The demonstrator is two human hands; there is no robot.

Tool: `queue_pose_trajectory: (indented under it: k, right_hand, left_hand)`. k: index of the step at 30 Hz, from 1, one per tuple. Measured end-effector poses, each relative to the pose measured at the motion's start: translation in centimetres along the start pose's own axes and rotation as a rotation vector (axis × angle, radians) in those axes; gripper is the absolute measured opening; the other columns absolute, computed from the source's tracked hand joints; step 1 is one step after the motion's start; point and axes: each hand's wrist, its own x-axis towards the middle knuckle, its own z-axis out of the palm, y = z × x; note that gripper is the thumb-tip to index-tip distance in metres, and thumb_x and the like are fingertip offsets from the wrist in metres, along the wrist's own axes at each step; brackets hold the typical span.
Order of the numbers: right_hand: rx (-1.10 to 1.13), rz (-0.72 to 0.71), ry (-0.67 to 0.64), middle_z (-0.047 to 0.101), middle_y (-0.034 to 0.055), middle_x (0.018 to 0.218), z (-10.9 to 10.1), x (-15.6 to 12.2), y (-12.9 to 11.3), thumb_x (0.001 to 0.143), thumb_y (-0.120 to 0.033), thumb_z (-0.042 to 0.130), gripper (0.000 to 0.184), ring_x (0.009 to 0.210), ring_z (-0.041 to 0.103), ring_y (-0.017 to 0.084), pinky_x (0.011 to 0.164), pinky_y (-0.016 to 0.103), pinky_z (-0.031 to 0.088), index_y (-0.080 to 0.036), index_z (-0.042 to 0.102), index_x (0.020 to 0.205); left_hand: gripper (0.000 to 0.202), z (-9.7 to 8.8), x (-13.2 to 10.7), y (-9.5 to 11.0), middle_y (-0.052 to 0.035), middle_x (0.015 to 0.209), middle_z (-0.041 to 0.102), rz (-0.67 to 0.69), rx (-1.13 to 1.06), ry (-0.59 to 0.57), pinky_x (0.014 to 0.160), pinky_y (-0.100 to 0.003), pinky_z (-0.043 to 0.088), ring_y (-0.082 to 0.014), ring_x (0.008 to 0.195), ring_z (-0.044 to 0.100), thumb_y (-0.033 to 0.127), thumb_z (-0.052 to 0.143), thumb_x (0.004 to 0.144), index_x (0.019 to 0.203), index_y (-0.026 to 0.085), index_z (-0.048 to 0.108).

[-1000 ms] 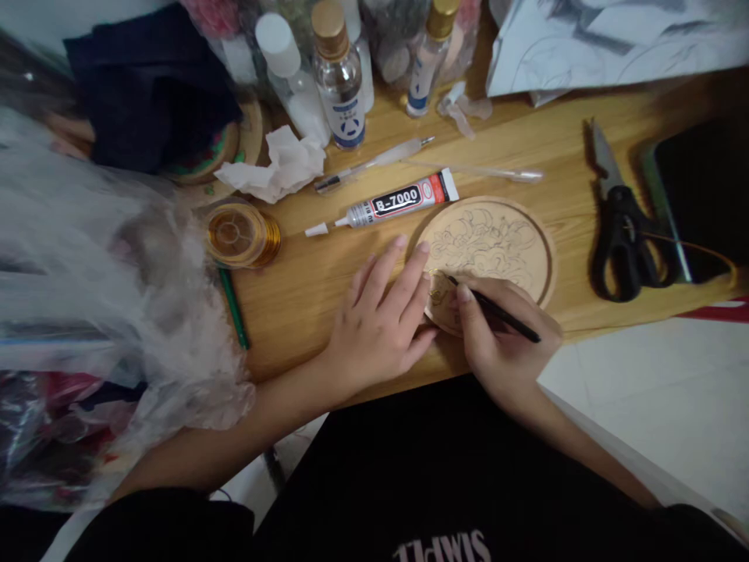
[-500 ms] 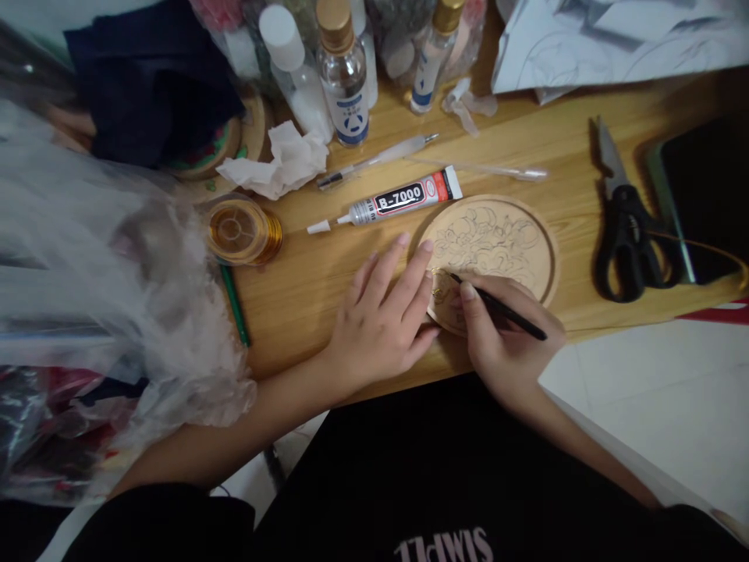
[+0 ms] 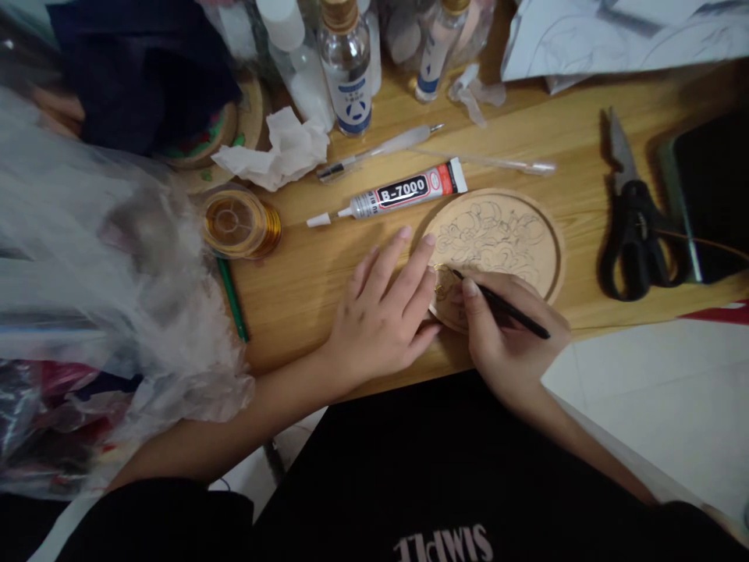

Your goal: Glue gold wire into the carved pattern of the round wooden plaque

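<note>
A round wooden disc (image 3: 497,234) with a drawn line pattern lies near the front edge of the wooden table (image 3: 316,265). My left hand (image 3: 383,316) rests flat beside it, fingers stretched out, fingertips touching the disc's left rim. My right hand (image 3: 509,343) is closed on a thin black tool (image 3: 503,304), held like a pen. The tool's tip meets a small piece of gold wire (image 3: 441,281) at the disc's lower left edge.
A B-7000 glue tube (image 3: 395,193) lies just behind the disc. A gold wire spool (image 3: 237,224), a green pencil (image 3: 232,298), crumpled tissue (image 3: 281,152), bottles (image 3: 345,62), black scissors (image 3: 635,226) and a dark tablet (image 3: 711,195) surround it. Plastic bags (image 3: 111,297) fill the left.
The view has drifted slightly, so things sit a little higher and to the right. Both hands keep their places on the disc, the tool tip barely shifting.
</note>
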Motion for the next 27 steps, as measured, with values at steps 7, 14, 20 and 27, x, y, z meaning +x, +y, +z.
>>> queue_pose_trajectory:
  k: [7, 14, 20, 27]
  right_hand:
    - [0.011, 0.004, 0.000, 0.075, 0.0045, 0.092, -0.01, -0.06, 0.08, 0.082, -0.007, 0.066, 0.022, 0.084, 0.071, 0.016, 0.079, 0.032, 0.059, -0.020, 0.071, 0.099]
    - [-0.002, 0.034, -0.022, 0.074, 0.0061, 0.092, -0.09, 0.05, -0.20, 0.084, -0.010, 0.065, 0.019, 0.085, 0.071, 0.017, 0.080, 0.033, 0.059, -0.019, 0.072, 0.098]
    - [-0.018, 0.047, -0.039, 0.074, 0.0060, 0.092, -0.23, 0.15, -0.34, 0.085, -0.011, 0.064, 0.016, 0.084, 0.071, 0.017, 0.078, 0.032, 0.060, -0.019, 0.072, 0.097]
    - [-0.006, 0.014, 0.000, 0.075, 0.0048, 0.091, -0.05, -0.05, 0.08, 0.085, -0.012, 0.064, 0.015, 0.081, 0.071, 0.017, 0.075, 0.034, 0.060, -0.020, 0.071, 0.095]
  left_hand:
    - [0.048, 0.15, 0.07, 0.01, -0.0181, 0.146, 0.049, -0.038, -0.045, -0.034, 0.110, -0.051, 0.035, -0.0375, 0.138, 0.041, 0.044, 0.062, 0.084, 0.120, 0.012, 0.058]
    - [0.058, 0.16, 0.06, -0.20, -0.0217, 0.147, 0.046, -0.065, -0.090, -0.037, 0.111, -0.052, 0.034, -0.0376, 0.139, 0.039, 0.044, 0.064, 0.081, 0.126, 0.011, 0.051]
    - [0.060, -0.11, 0.11, -0.18, -0.0200, 0.148, 0.045, -0.074, -0.087, -0.076, 0.111, -0.053, 0.033, -0.0381, 0.140, 0.037, 0.044, 0.068, 0.080, 0.129, 0.015, 0.050]
    - [0.057, -0.18, 0.13, -0.03, -0.0198, 0.148, 0.045, -0.061, -0.061, -0.068, 0.112, -0.053, 0.031, -0.0393, 0.140, 0.036, 0.045, 0.067, 0.081, 0.127, 0.014, 0.054]
